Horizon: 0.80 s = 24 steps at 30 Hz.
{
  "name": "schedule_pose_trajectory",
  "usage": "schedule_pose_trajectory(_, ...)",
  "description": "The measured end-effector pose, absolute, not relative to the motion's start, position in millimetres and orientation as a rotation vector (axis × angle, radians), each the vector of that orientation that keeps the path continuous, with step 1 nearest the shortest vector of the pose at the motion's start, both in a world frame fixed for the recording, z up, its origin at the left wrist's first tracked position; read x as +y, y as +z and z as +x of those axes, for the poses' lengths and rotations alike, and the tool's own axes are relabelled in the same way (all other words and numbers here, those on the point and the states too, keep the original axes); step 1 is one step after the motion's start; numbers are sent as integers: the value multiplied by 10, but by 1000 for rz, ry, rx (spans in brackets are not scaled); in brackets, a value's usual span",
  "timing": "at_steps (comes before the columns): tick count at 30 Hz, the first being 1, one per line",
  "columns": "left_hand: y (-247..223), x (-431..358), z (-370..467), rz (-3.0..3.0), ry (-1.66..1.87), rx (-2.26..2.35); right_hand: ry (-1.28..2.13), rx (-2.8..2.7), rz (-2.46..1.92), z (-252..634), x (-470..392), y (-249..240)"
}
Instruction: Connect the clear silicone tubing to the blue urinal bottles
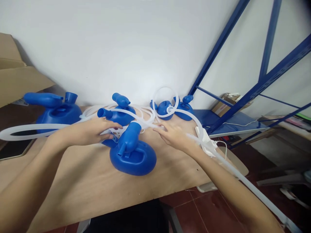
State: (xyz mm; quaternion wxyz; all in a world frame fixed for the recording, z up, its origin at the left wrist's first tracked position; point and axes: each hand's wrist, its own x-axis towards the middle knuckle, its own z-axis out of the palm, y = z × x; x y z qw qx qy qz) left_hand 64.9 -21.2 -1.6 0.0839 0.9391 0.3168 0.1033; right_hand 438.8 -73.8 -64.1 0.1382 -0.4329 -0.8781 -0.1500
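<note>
Fingers parted, left hand [103, 129] and right hand [173, 136] flank 1 blue bottle [136, 158].

Smooth blue plastic jugs [145, 158] with soft sheen, translucent rubbery tubing [196, 121], matt wood-look tabletop [97, 187].
</note>
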Motion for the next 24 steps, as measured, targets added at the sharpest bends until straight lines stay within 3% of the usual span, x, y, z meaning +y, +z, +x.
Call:
schedule_pose_trajectory(5, 271, -434, 952, 2561, 500, 952, -621, -2613, -1122, 4093, -360, -180)
schedule_pose_trajectory(11, 53, -290, 1140, 2534, 866, 1089, -776, -2640, -987, 3439, 66, 275)
schedule_pose_trajectory(15, -19, -69, 973, 2660, 1219, 1308, -881, -2685, -832, 2959, 129, 321)
schedule_pose_trajectory(20, 116, -2, 609, 2710, 1008, 1218, -826, -2596, -620, 2624, 34, 258)
schedule_pose_trajectory(24, 209, -53, 413, 2532, 1195, 1474, -591, -2534, -432, 2755, -207, 240)
